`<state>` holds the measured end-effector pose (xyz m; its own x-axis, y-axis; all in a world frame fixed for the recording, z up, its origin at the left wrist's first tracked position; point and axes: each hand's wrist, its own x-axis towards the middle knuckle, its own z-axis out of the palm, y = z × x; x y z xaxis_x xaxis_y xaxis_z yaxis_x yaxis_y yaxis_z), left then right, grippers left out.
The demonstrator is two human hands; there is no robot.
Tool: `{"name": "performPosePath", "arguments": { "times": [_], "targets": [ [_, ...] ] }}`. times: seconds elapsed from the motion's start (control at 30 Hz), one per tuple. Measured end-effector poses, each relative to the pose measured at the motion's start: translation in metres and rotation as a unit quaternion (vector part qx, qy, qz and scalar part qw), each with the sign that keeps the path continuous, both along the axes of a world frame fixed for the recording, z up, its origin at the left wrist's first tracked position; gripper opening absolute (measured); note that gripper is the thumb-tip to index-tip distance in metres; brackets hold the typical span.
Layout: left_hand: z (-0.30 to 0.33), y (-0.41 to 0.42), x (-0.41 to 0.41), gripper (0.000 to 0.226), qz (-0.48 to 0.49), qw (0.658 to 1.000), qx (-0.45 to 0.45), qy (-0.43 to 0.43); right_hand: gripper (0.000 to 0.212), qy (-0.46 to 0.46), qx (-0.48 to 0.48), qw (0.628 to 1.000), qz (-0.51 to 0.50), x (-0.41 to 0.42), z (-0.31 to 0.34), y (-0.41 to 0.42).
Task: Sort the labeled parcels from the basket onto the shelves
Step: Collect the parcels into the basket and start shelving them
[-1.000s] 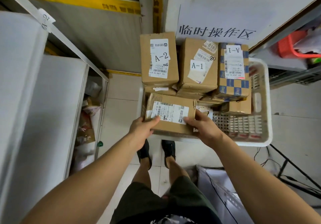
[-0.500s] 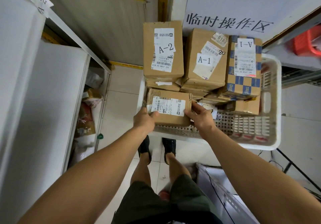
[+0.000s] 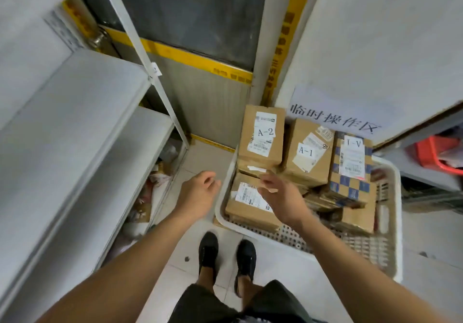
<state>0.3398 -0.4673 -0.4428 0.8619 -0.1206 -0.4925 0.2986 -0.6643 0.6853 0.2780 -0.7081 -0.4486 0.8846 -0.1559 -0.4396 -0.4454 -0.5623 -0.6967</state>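
A parcel storeroom: labelled cardboard parcels (image 3: 261,137) fill a white basket (image 3: 390,225) beside grey metal shelves (image 3: 82,112).

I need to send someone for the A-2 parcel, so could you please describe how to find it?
Look in the white basket on the floor. Three tall parcels stand along its far side; take the leftmost plain brown one, the A-2 parcel. Its neighbours, a brown parcel and a blue-checked one, are marked A-1.
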Motion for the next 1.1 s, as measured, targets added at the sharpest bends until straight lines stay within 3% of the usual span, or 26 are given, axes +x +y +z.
{"name": "performPosePath", "arguments": {
  "times": [0.13, 0.27, 0.63, 0.8, 1.1],
  "targets": [
    [0.064, 0.052, 0.002, 0.039, 0.021, 0.993, 0.069, -0.099, 0.039, -0.078, -0.036, 0.985, 0.151, 0.052, 0.058, 0.056],
    [0.131, 0.117, -0.008, 0.035, 0.117, 0.97, 0.102, -0.186, 0.041, -0.153, -0.037, 0.949, 0.274, 0.088, 0.123, 0.139],
    [0.292, 0.32, -0.109, 0.034, 0.315, 0.844, 0.239, -0.361, 0.042, -0.369, 0.049, 0.787, 0.492, 0.092, 0.292, 0.4],
    [0.32, 0.402, -0.166, 0.039, 0.397, 0.788, 0.289, -0.371, 0.042, -0.398, 0.076, 0.729, 0.552, 0.069, 0.326, 0.512],
    [0.317, 0.503, -0.263, 0.048, 0.532, 0.722, 0.334, -0.292, 0.046, -0.377, 0.116, 0.647, 0.653, 0.011, 0.326, 0.673]
  ]
}}
